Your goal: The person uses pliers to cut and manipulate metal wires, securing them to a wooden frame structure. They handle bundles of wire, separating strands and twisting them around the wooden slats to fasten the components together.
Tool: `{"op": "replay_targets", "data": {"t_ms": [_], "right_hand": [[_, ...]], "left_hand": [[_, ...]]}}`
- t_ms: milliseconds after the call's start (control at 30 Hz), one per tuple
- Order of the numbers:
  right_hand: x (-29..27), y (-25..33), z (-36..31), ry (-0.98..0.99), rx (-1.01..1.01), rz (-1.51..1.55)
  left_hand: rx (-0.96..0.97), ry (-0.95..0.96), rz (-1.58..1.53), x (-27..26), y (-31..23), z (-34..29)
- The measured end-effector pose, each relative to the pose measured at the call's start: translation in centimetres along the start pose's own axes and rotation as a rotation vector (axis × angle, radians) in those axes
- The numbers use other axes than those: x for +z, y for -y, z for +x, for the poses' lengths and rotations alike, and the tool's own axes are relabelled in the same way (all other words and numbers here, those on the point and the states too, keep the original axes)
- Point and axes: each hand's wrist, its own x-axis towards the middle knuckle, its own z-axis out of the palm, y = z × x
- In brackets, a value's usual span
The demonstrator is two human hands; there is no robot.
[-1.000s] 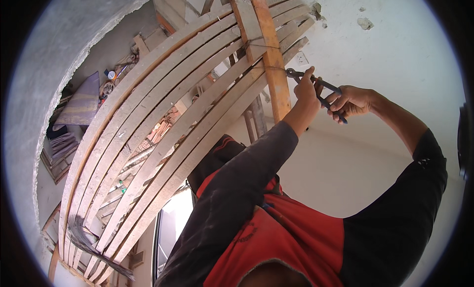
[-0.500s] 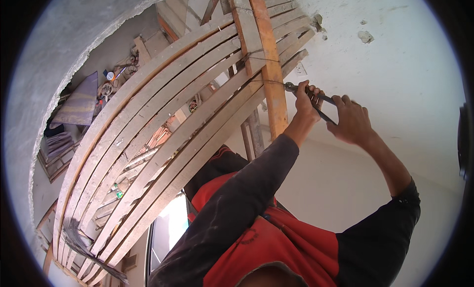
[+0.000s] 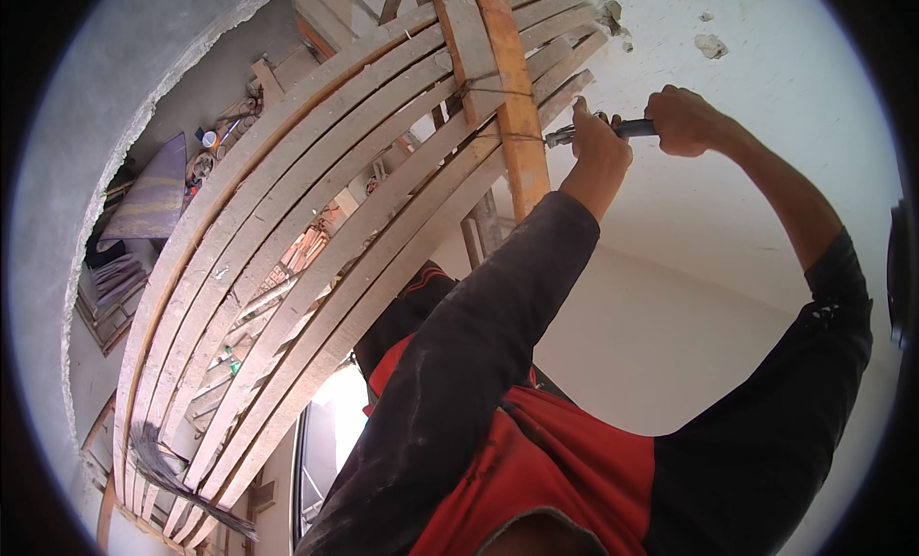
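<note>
My right hand [image 3: 684,121] is wrapped round the end of the dark handles [image 3: 635,128] of a pair of pincers. My left hand [image 3: 599,146] is closed round the tool nearer its head, one finger raised. The metal jaws [image 3: 560,136] sit beside the edge of an orange-brown wooden post [image 3: 522,125], at the tie wire [image 3: 507,136] looped round it. Whether the jaws bite the wire is too small to tell. A greyish board [image 3: 471,39] lies alongside the post, and both cross a row of long wooden slats [image 3: 316,202].
A bundle of loose dark wires [image 3: 172,470] hangs over the slats at lower left. Beyond a rough concrete edge [image 3: 124,144] lie tools, boards and a purple sheet [image 3: 158,192]. The pale wall [image 3: 766,173] on the right has chipped holes [image 3: 710,46].
The pincers' handles, spread before, have come together. The tool has swung level, and my right hand has moved up while my left has shifted slightly up and along.
</note>
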Motion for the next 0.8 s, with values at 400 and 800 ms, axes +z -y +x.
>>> {"op": "replay_targets", "data": {"t_ms": [400, 800], "right_hand": [[-0.7, 1.2, -1.3, 0.228, 0.042, 0.135], [5.0, 7.3, -6.2, 0.183, 0.257, 0.366]], "left_hand": [[-0.003, 0.154, -0.139, -1.4, -0.2, -0.9], [-0.011, 0.194, 0.152, -6.4, 0.1, -0.1]]}}
